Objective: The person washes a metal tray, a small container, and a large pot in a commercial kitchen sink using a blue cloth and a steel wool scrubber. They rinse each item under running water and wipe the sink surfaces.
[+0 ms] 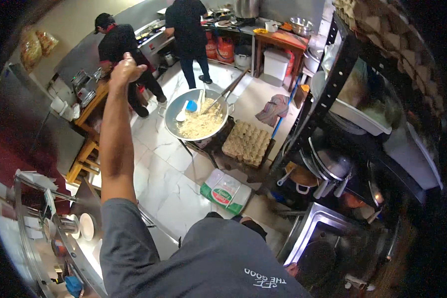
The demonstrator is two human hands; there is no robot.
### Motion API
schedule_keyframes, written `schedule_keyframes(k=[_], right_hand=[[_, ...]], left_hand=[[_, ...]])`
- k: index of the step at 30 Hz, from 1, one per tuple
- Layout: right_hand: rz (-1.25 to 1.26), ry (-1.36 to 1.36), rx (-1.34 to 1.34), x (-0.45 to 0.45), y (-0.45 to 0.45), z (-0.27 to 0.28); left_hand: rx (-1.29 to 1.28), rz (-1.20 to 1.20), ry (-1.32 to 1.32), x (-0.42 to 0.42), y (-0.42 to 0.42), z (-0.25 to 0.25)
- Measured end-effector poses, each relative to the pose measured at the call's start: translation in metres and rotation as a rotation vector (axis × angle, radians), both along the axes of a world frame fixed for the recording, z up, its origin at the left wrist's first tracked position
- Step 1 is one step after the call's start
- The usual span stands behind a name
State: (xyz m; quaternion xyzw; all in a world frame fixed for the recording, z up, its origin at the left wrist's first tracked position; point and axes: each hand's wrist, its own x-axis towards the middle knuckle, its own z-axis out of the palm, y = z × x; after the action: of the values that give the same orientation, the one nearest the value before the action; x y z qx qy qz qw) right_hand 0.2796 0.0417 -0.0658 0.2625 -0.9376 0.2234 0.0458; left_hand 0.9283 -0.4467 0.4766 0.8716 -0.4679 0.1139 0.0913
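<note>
My left hand (126, 71) is raised on an outstretched arm, thumb apart from the fingers, holding nothing. In the picture it overlaps a co-worker in dark clothes. Only a small part of my right hand (292, 269) shows, at the lower corner of a steel sink's rim (301, 238); its grip is hidden. Farther forward, a wide metal pan (172, 124) stands on a low stove. It contains pale, chopped-looking food (201, 124), white ladles (182, 112), a blue scoop or cup (191, 105) and a long-handled utensil (232, 85).
Egg trays (246, 143) stand beside the pan, with a wrapped package (225, 192) on the floor nearer me. A rack with pans (331, 164) is at right, a glass-sided cabinet (65, 238) at left. Two co-workers (186, 33) stand by the far counter and left table. A cloth (273, 109) lies on the floor.
</note>
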Motion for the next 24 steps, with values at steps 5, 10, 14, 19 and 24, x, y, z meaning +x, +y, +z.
schedule_keyframes(k=[5,10,14,19,24], right_hand=[[-0.072,0.040,0.014,-0.033,0.005,0.030],[-0.100,-0.204,-0.007,0.008,-0.030,0.037],[0.006,0.011,-0.056,-0.062,0.032,-0.084],[-0.024,0.003,-0.016,-0.042,0.006,-0.017],[-0.057,-0.028,-0.047,-0.030,-0.016,-0.007]], left_hand=[[-0.151,-0.132,0.168,-0.025,-0.014,-0.153],[0.441,-0.215,0.024,-0.050,0.126,-0.614],[1.413,-0.529,0.590,-0.145,0.192,-0.677],[0.401,-0.254,0.457,-0.176,0.187,-0.561],[0.458,-0.460,0.769,-0.187,0.107,-0.515]])
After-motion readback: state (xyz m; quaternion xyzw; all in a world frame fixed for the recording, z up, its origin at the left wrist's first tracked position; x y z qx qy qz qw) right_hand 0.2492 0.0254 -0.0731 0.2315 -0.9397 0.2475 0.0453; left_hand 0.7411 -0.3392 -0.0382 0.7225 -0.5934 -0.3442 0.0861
